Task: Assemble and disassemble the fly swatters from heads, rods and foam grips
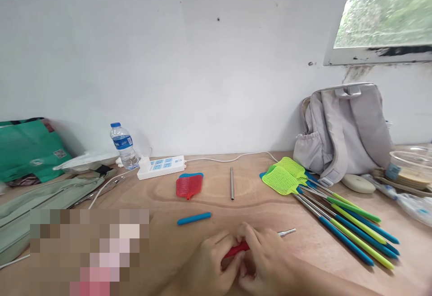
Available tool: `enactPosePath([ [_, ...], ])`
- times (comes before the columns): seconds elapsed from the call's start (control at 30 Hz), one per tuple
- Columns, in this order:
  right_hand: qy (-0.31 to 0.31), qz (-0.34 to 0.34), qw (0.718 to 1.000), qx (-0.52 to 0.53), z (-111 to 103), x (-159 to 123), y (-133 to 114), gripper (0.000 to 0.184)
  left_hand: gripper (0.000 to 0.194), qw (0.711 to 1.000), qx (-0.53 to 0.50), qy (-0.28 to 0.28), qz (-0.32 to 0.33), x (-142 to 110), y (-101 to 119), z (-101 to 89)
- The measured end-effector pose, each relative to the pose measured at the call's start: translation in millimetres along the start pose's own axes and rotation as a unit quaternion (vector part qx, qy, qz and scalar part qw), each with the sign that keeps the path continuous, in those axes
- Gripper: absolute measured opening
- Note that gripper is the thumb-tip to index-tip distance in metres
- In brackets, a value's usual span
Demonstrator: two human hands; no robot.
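A pale wall rises behind a light-brown wooden tabletop (151, 224), on which a bare, straight silver metal tube (231, 183) lies. Nearer the wearer than that tube is a slim red plastic handle (234, 250), its long axis slanting from near left to far right. It looks smooth and glossy, mostly covered by fingers; a thin silver metal rod (286, 232) emerges rightward beyond them, its join hidden. The left hand (218, 260) and right hand (270, 255) both have fingers closed around the handle. Left of the tube lie a blue slim handle (194, 218) and a red mesh swatter head (189, 186); right of it, green-headed flyswatters (280, 180).
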State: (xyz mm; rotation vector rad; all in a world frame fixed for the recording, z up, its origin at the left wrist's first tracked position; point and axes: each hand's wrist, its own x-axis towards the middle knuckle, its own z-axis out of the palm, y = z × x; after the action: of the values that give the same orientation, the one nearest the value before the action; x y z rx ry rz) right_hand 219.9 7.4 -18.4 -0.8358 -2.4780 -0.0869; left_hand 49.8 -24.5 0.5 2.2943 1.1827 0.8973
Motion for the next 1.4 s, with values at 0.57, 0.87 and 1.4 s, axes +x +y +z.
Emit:
enactPosePath([
  [0.57, -0.161, 0.08, 0.984, 0.006, -17.7, 4.1, 24.9, 0.013, 0.008, 0.986, 0.141, 0.071, 0.046, 7.4, -22.6, -7.3],
  [0.87, -0.195, 0.19, 0.962, -0.025, 4.1, 0.6, 20.9, 0.019, 0.012, 0.991, 0.128, 0.027, 0.009, 3.9, -5.7, 6.7],
  [1.4, -0.133, 0.041, 0.988, 0.072, -11.6, 13.4, 31.6, 0.009, 0.025, 0.933, 0.308, 0.181, -0.031, 28.2, -47.3, -64.5],
])
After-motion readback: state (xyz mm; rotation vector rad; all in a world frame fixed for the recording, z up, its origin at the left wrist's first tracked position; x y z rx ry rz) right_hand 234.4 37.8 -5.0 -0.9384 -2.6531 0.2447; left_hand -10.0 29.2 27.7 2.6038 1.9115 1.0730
